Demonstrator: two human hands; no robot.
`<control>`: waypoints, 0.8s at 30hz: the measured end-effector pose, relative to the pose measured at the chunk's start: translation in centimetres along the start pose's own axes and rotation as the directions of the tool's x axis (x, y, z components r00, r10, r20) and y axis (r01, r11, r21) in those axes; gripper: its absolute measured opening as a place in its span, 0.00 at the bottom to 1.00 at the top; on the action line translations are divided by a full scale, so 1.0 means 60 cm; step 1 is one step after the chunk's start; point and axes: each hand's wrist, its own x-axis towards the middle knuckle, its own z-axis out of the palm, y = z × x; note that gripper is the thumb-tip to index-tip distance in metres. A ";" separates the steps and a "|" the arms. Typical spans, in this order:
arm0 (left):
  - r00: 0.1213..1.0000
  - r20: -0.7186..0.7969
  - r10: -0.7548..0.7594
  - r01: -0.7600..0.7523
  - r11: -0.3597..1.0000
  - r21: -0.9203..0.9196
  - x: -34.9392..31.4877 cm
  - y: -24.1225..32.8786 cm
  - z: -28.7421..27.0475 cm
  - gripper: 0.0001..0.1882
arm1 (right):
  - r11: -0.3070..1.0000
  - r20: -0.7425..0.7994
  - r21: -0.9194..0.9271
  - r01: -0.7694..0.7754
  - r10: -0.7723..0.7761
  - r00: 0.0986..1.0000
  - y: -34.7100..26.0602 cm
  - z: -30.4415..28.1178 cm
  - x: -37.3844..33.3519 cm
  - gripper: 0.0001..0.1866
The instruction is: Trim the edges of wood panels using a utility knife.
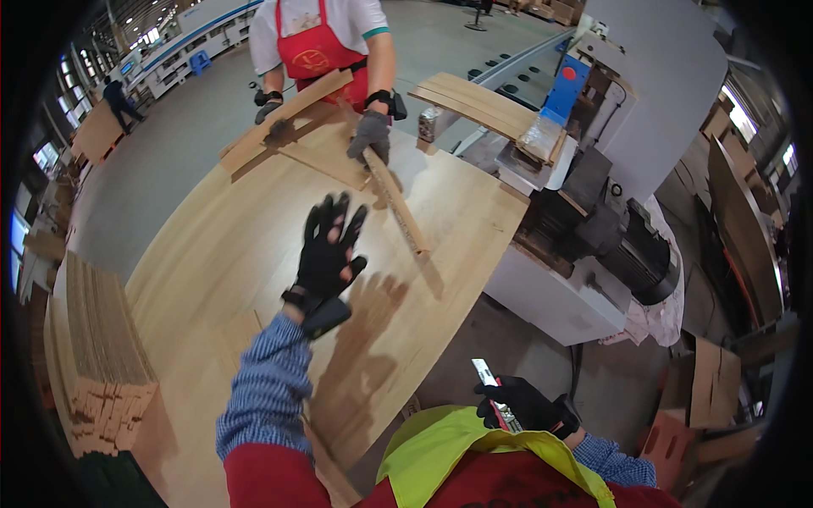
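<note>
My left hand (pixel 329 254), in a black glove with bare fingertips, is raised over the large pale wooden tabletop (pixel 195 245). Its fingers are spread and hold nothing. Low at the right, beside my yellow vest, my black-gloved right hand (pixel 527 405) is closed around a slim white-and-red utility knife (pixel 483 372), whose pale end points up and left. Beyond my left hand, a narrow wooden strip (pixel 396 203) slants across the tabletop. A co-worker's grey-gloved hand (pixel 370 137) grips its far end. The co-worker's other hand is at a wider wooden board (pixel 284 118).
A stack of thin wooden strips (pixel 106 339) stands at the left. Right of the tabletop is a machine with a black motor (pixel 648 258) and a blue part (pixel 566 89). A curved board (pixel 474 103) rests at that machine. Another person (pixel 123 103) is far left.
</note>
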 end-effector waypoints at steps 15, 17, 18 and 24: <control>0.781 0.374 0.500 -0.124 0.711 -0.692 0.280 0.206 -0.110 0.30 | 0.853 -0.347 -0.044 0.520 -0.501 0.793 -0.111 -0.097 -0.031 0.14; 0.816 0.167 0.553 -0.230 0.576 -0.784 0.271 0.244 -0.116 0.38 | 0.830 -0.331 0.002 0.558 -0.526 0.783 -0.139 -0.094 -0.027 0.16; 0.825 0.177 0.537 -0.147 0.505 -0.851 0.267 0.261 -0.109 0.38 | 0.810 -0.305 0.039 0.585 -0.548 0.779 -0.146 -0.095 -0.026 0.17; 0.781 0.423 0.460 0.369 0.206 -0.906 0.188 0.312 -0.008 0.43 | 0.793 -0.174 0.411 0.450 -0.417 0.892 -0.113 -0.110 0.018 0.27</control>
